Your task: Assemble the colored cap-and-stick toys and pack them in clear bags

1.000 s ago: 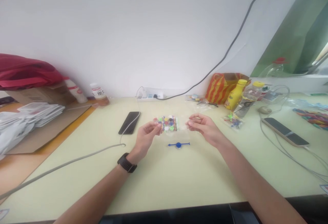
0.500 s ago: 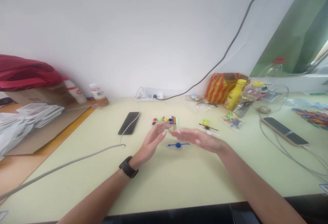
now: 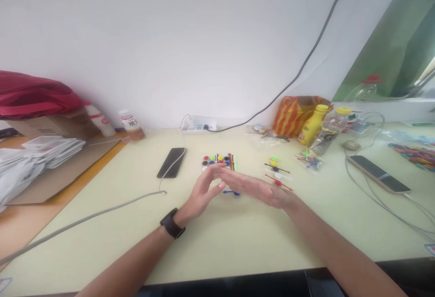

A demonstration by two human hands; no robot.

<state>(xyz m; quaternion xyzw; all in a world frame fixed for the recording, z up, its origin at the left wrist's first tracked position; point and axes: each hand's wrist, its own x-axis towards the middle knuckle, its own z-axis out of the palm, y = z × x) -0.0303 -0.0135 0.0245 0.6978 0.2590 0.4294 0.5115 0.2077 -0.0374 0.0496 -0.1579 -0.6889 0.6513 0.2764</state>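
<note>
My left hand [image 3: 203, 192], with a dark watch on its wrist, is above the table, fingers stretched out and thumb apart. From the right comes my right hand [image 3: 258, 187], flat with straight fingers. Their fingertips meet or overlap in view; whether they touch I cannot tell. Neither hand shows anything held. Below them a blue arrow spinner [image 3: 229, 192] lies on the table, partly covered by my right hand. Behind the fingers are several coloured round pieces [image 3: 205, 158] and a row of thin coloured strips [image 3: 233, 161], partly hidden.
Right of my hand lie a red arrow spinner [image 3: 277, 183] and a black arrow spinner [image 3: 275, 169], with white and yellow ones near. A phone [image 3: 171, 162] with a cable is at left. Bottles, a striped bag [image 3: 288, 117] and another phone [image 3: 379, 173] stand or lie right.
My right hand has shifted left and slightly down, closing the gap to my left fingertips. It now covers part of the blue spinner, and the red spinner has come into sight.
</note>
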